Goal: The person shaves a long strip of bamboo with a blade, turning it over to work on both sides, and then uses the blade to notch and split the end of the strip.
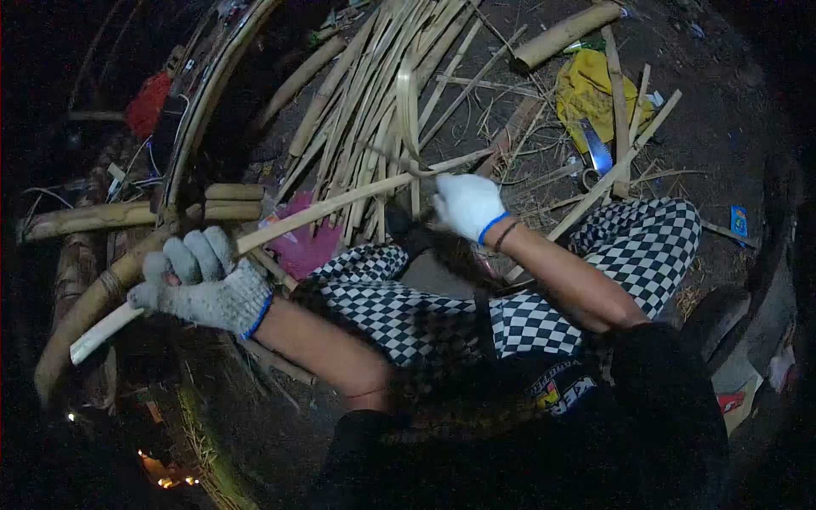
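Note:
My left hand (194,285), in a grey-white knitted glove with a blue cuff, is wrapped round a long pale bamboo strip (331,205) near its lower left end. The strip slants up to the right across my lap. Near its far part is my right hand (467,206), in a white glove, its fingers closed and blurred. What it grips is too small and smeared to name. A thin curled shaving (406,110) rises from the strip just left of my right hand.
A pile of split bamboo strips (365,102) lies ahead. A yellow cloth (586,93), a saw blade (597,146) and a thick bamboo piece (568,36) are at the upper right. Pink material (308,240) lies before my legs. A curved bamboo pole (212,98) stands at the left.

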A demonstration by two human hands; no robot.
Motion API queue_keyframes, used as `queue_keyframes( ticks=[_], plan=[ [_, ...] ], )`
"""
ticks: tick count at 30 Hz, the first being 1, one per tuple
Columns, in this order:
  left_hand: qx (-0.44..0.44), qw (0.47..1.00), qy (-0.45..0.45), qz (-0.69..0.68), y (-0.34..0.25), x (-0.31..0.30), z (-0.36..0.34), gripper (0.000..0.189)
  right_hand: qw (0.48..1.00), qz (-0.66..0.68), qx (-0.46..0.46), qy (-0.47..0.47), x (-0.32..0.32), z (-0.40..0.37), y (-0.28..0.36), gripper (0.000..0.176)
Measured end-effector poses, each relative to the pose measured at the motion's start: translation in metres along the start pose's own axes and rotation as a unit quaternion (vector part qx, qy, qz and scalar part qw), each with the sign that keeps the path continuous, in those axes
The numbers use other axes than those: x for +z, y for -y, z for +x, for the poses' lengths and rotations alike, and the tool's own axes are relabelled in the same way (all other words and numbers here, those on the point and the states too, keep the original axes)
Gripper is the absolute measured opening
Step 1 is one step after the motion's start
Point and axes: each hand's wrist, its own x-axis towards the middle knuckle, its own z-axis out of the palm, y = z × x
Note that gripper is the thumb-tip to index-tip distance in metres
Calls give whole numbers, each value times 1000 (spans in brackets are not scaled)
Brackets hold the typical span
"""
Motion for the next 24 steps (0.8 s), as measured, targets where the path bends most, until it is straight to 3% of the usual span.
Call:
queue_keyframes(
  ticks=[2,3,5,7,9,11,14,17,19,21,23,24],
  plan=[
    [33,993,-65,93,-6,10,-5,50,993,39,-87,-70,-20,-16,33,25],
    [-17,989,-98,107,4,11,-13,50,991,76,-95,-49,-22,-43,35,23],
    [12,995,-41,91,8,9,-7,49,986,80,-137,-50,-17,-26,17,20],
    [19,992,-65,105,6,18,0,49,997,11,-74,4,17,2,-33,22],
    [18,989,-101,106,4,14,2,49,999,-35,21,3,48,13,-83,23],
    [-32,998,-30,54,-2,-12,13,47,999,-31,32,8,61,18,-74,23],
    [-23,999,-18,29,-3,-31,15,45,999,-15,-5,30,30,27,-18,21],
    [-32,999,-15,37,-1,-29,15,42,993,46,-112,7,-3,13,33,21],
    [9,991,-68,113,1,-29,13,43,984,97,-152,-15,17,20,20,23],
    [-11,998,2,63,-7,-31,16,41,994,63,-87,26,42,27,-25,24],
    [-3,996,-17,89,-9,-29,14,41,992,24,73,100,68,38,-77,24],
    [-8,999,-7,45,-10,-34,15,42,994,11,65,87,71,39,-75,24]
  ],
)
